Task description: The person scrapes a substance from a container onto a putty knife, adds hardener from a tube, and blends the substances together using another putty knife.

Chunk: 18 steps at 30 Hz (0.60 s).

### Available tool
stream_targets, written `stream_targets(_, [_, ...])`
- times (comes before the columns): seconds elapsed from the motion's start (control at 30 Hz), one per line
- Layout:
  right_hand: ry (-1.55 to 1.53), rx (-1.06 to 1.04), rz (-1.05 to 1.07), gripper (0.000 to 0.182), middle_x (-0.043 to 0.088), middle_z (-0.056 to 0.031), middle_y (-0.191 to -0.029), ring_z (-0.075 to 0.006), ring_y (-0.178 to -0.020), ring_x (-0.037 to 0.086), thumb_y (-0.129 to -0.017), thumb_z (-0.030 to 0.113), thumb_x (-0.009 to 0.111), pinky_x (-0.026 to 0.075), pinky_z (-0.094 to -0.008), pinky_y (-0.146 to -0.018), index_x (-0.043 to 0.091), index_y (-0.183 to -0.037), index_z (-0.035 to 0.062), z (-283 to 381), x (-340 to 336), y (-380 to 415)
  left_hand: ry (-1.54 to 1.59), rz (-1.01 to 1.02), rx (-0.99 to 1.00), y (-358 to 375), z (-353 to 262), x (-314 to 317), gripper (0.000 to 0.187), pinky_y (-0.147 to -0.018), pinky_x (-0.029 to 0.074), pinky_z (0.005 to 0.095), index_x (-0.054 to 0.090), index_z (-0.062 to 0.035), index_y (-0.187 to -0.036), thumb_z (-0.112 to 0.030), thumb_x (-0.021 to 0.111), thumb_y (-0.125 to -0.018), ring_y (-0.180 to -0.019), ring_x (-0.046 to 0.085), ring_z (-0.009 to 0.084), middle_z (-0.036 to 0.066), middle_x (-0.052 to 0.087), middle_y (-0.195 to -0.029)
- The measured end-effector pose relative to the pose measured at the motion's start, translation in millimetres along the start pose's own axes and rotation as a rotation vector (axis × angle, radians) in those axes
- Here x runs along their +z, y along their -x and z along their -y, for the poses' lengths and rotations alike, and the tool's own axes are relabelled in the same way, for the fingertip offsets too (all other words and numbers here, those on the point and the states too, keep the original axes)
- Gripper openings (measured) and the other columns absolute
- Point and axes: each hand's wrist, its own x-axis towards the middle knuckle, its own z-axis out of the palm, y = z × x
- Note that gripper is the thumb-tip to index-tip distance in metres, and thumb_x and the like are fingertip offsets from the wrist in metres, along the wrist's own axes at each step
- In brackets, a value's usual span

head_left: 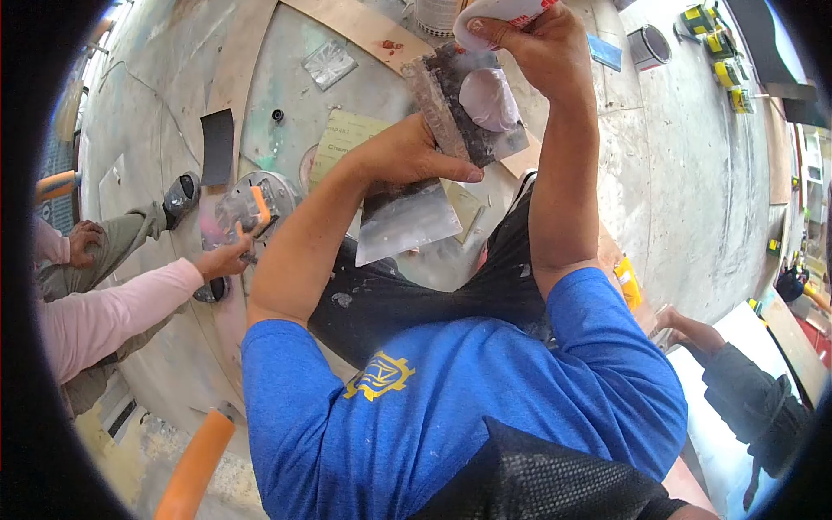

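My left hand is closed around a flat putty spreader with a dark, smeared face. A round lump of pale pink putty sits on that face. Below the same hand, a second wide blade, greyish and smeared, sticks out toward my lap; its grip is hidden. Above the putty, my right hand grips a white tube with red lettering, partly cut off at the top edge. The tube's end hangs close over the spreader.
At left, a co-worker's hand holds an orange-handled tool. Sandpaper sheets, one black and one yellowish, lie nearby. Cans stand farther off. Another person's leg is at right.
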Motion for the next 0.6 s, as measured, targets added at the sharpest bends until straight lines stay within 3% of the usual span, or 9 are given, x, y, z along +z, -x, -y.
stream_targets(0.1, [0.254, -0.004, -0.056, 0.017, 0.068, -0.0069, -0.079, -0.0128, -0.072, 0.064, -0.07, 0.0, 0.075, 0.051, -0.0262, -0.064, 0.066, -0.084, -0.0023, 20, 1, 4, -0.032, -0.006, -0.049, 1, -1, -2, 0.04, -0.083, 0.047, 0.0286, 0.059, 0.0008, -0.107, -0.009, 0.077, -0.072, -0.09, 0.062, 0.0151, 0.008, 0.067, -0.094])
stream_targets(0.2, [0.027, -0.024, -0.133, 0.017, 0.068, -0.0065, -0.079, -0.0119, -0.07, 0.063, -0.07, 0.0, 0.075, 0.05, -0.0257, -0.063, 0.066, -0.084, -0.0012, 3, 4, 4, -0.072, -0.008, -0.049, 0, 4, -3, 0.041, -0.083, 0.047, 0.0284, 0.059, 0.0009, -0.108, -0.011, 0.077, -0.073, -0.09, 0.061, 0.0147, 0.008, 0.067, -0.094])
stream_targets(0.47, [0.056, 0.042, -0.008, 0.015, 0.067, -0.0066, -0.079, -0.0124, -0.072, 0.063, -0.073, 0.001, 0.072, 0.051, -0.0255, -0.063, 0.064, -0.086, -0.0028, 1, 10, 3, -0.042, 0.05, -0.132, 0, 4, -6, 0.048, -0.088, 0.044, 0.0295, 0.057, 0.0003, -0.113, -0.017, 0.078, -0.072, -0.096, 0.057, 0.015, 0.007, 0.065, -0.1])
stream_targets(0.6, [-0.147, 0.11, -0.017, 0.019, 0.066, -0.0092, -0.084, -0.0153, -0.076, 0.064, -0.074, -0.001, 0.071, 0.053, -0.0277, -0.067, 0.062, -0.091, -0.0044, 13, 2, 7, -0.088, -0.012, -0.005, 2, 4, -4, 0.051, -0.089, 0.043, 0.03, 0.056, 0.0002, -0.114, -0.017, 0.079, -0.072, -0.099, 0.056, 0.0152, 0.008, 0.063, -0.104])
